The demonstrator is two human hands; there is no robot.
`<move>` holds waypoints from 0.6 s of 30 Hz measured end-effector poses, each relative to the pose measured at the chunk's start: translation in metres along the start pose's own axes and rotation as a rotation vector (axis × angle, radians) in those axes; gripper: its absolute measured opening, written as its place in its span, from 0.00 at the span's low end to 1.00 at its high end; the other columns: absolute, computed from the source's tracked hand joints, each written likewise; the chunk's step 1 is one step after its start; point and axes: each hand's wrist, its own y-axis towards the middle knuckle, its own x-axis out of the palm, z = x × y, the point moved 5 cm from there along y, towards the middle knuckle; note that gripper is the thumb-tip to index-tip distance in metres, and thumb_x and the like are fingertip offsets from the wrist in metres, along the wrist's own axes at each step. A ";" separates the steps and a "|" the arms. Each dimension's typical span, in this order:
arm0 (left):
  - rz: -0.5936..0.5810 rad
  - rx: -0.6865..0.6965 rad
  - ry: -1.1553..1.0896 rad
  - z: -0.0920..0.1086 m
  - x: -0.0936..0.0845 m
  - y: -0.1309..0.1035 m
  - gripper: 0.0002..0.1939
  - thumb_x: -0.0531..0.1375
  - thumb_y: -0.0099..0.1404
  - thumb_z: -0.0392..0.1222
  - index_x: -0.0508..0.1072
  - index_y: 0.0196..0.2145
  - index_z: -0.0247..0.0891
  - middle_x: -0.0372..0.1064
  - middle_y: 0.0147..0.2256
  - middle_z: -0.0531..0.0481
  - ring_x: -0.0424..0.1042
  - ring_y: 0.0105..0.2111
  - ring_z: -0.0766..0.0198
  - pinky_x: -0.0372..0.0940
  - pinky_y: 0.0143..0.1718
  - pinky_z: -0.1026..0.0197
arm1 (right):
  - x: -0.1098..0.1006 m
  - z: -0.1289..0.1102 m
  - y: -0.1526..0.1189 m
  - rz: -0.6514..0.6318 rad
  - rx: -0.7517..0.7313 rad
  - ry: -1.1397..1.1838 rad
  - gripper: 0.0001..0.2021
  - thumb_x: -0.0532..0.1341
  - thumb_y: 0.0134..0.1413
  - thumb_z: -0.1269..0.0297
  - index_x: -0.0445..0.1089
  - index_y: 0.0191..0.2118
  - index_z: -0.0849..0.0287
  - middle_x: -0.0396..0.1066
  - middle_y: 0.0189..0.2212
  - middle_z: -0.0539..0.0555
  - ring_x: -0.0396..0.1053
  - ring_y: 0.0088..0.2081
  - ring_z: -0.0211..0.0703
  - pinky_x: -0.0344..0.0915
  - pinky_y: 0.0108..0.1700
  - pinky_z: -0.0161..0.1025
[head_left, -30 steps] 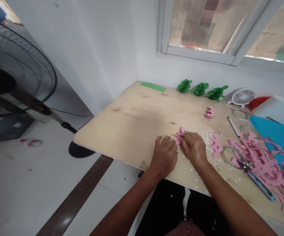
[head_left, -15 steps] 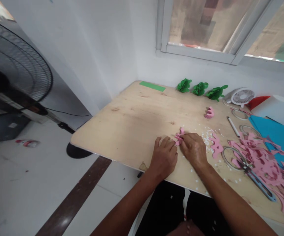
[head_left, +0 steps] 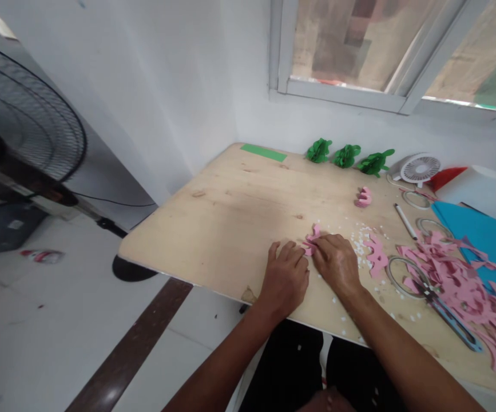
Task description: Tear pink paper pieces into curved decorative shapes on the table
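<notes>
On the wooden table, a small wavy-edged pink paper cutout (head_left: pixel 315 230) lies between my two hands. My right hand (head_left: pixel 337 260) pinches it from the right with thumb and fingers together. My left hand (head_left: pixel 285 277) holds its lower left end, its fingers bent and the outer ones a little apart; the thumb is hidden. Just right of my right hand rests another scalloped pink cutout (head_left: pixel 376 256), among scattered white paper bits (head_left: pixel 360 243). Farther back stands a folded pink paper piece (head_left: pixel 363 197).
Scissors (head_left: pixel 440 309) lie by a heap of pink scraps (head_left: pixel 466 286) and blue paper (head_left: pixel 483 234). Behind are a white marker (head_left: pixel 405 221), a small white fan (head_left: pixel 420 169), green paper shapes (head_left: pixel 346 155) and a green strip (head_left: pixel 264 152). A floor fan (head_left: pixel 28 114) stands left.
The view has shifted slightly. My right fingers have moved a little over the pink cutout; both hands stay at nearly the same place on it.
</notes>
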 end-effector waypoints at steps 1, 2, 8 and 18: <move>0.000 0.000 0.002 0.000 0.000 0.000 0.05 0.53 0.60 0.37 0.69 0.31 0.38 0.68 0.43 0.47 0.60 0.51 0.54 0.47 0.55 0.43 | 0.000 0.000 0.000 0.004 -0.004 0.000 0.08 0.55 0.54 0.68 0.72 0.36 0.58 0.71 0.31 0.55 0.63 0.37 0.45 0.56 0.39 0.41; 0.000 0.002 0.004 0.000 0.000 0.000 0.05 0.53 0.60 0.37 0.69 0.32 0.38 0.68 0.43 0.47 0.60 0.51 0.54 0.47 0.55 0.43 | 0.000 0.000 0.000 0.007 -0.007 0.000 0.09 0.55 0.54 0.68 0.72 0.36 0.58 0.71 0.31 0.55 0.64 0.37 0.45 0.56 0.38 0.41; -0.010 0.007 0.004 0.000 -0.001 0.000 0.06 0.53 0.60 0.37 0.69 0.32 0.38 0.68 0.44 0.46 0.60 0.51 0.54 0.48 0.54 0.43 | -0.001 0.001 0.000 0.025 0.001 -0.008 0.09 0.55 0.54 0.68 0.72 0.36 0.58 0.71 0.31 0.55 0.64 0.37 0.45 0.56 0.38 0.41; 0.001 0.003 0.000 0.000 -0.001 0.000 0.05 0.54 0.59 0.36 0.69 0.32 0.38 0.68 0.45 0.46 0.60 0.51 0.54 0.48 0.54 0.43 | -0.008 -0.004 0.001 0.095 -0.026 -0.044 0.10 0.54 0.56 0.68 0.73 0.37 0.58 0.72 0.32 0.55 0.64 0.36 0.45 0.55 0.38 0.41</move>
